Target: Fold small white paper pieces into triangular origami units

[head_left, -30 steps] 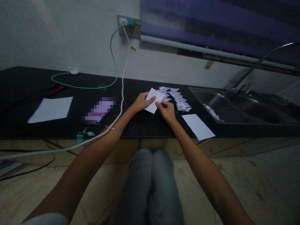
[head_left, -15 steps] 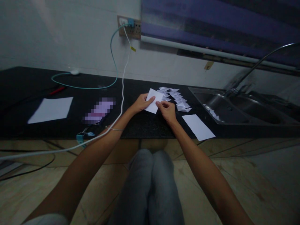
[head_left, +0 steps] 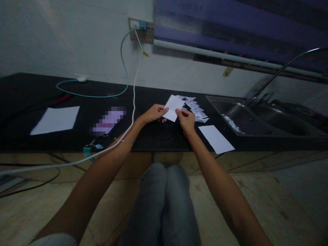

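Observation:
A white sheet of paper [head_left: 173,106] is held up above the dark counter between both hands. My left hand [head_left: 156,113] grips its left side, thumb on the front and fingers behind. At the lower right edge, my right hand [head_left: 186,119] pinches the same sheet between thumb and fingers. Just behind it lie several folded white paper pieces [head_left: 196,108] in rows, partly hidden by the sheet. Another flat white sheet [head_left: 216,139] rests to the right of my right hand.
A stack of white paper [head_left: 56,119] and a pixelated purple object [head_left: 109,122] lie on the left. A white cable [head_left: 134,99] crosses over my left forearm. A metal sink [head_left: 246,118] with a tap stands at the right. The counter [head_left: 159,143] ends near my knees.
Both hands have shifted slightly to the right with the sheet, which is now turned a little and covers more of the folded pieces on the left.

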Demonstrator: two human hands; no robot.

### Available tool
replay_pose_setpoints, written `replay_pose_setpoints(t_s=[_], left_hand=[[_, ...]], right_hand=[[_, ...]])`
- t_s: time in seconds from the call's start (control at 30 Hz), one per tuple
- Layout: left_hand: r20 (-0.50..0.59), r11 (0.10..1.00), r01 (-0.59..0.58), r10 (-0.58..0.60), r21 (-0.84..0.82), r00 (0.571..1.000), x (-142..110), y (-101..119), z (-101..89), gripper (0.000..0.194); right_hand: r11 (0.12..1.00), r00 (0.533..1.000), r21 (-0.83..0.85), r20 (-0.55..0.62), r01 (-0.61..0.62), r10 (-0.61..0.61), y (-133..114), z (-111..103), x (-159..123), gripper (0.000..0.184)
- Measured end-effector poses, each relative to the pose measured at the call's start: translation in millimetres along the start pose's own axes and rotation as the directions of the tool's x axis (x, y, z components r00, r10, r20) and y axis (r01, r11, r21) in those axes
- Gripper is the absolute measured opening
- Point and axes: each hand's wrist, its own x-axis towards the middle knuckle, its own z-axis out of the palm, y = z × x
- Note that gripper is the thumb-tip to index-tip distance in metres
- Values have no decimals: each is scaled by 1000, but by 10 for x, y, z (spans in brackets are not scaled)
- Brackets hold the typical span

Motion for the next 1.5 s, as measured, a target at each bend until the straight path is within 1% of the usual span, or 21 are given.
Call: replay_pose_setpoints(t_s=[0.07, 0.17, 0.27, 0.33, 0.4, 0.5, 0.57, 0.63, 0.73, 0.87, 1.0, 1.17, 1.27, 1.33, 1.43, 1.5], left_hand=[[24, 999, -23, 22, 42, 999, -14, 14, -6, 54], [21, 988, -33, 30, 153, 999, -30, 8, -6, 63], [-10, 965, 0, 3, 261, 1000, -43, -27, -6, 71], [-39, 961, 3, 8, 275, 999, -50, -42, -8, 72], [-33, 967, 4, 4, 253, 999, -54, -35, -13, 73], [37, 984, 34, -41, 175, 998, -57, 3, -25, 74], [83, 992, 53, -62, 113, 995, -58, 26, -33, 73], [88, 995, 64, -71, 80, 994, -60, 38, -36, 72], [55, 992, 79, -84, 97, 995, -72, 48, -37, 70], [27, 991, 102, -105, 85, 994, -84, 48, -42, 67], [-54, 986, 133, -128, 106, 990, -62, 8, -47, 66], [-83, 982, 153, -144, 107, 986, -35, -65, -76, 69], [-121, 978, 160, -144, 133, 982, -37, -101, -98, 71], [-127, 976, 164, -146, 145, 981, -40, -116, -104, 70], [-130, 987, 132, -119, 95, 984, -30, -115, -101, 65], [-143, 994, 106, -99, 40, 985, -8, -106, -99, 59]], right_hand=[[1000, 1000, 3, -20, -12, 12, 3, -8, 3, 51], [1000, 1000, 6, -24, -13, 13, 0, -9, -3, 50], [1000, 1000, -1, -24, -10, 10, 0, -7, -7, 51], [1000, 1000, -7, -13, -14, 14, 6, -6, -4, 52], [1000, 1000, -5, -8, -19, 19, 14, -5, -2, 52], [1000, 1000, 8, -2, -23, 23, 22, -1, -5, 53], [1000, 999, 5, 30, -26, 26, 22, 7, -13, 54], [1000, 996, -2, 83, -24, 24, 21, 18, -23, 55], [1000, 990, 5, 137, -21, 20, 24, 31, -32, 54], [1000, 990, 24, 141, -18, 14, 29, 33, -35, 53], [999, 985, 34, 169, -35, 28, 3, 35, -44, 51], [993, 982, 69, 172, -95, 82, -19, 44, -57, 49], [993, 981, 70, 179, -94, 80, -9, 46, -56, 48], [994, 980, 66, 185, -84, 71, 3, 47, -54, 47], [994, 980, 71, 189, -80, 66, 22, 47, -51, 47], [995, 975, 59, 214, -77, 63, 33, 44, -52, 48]])
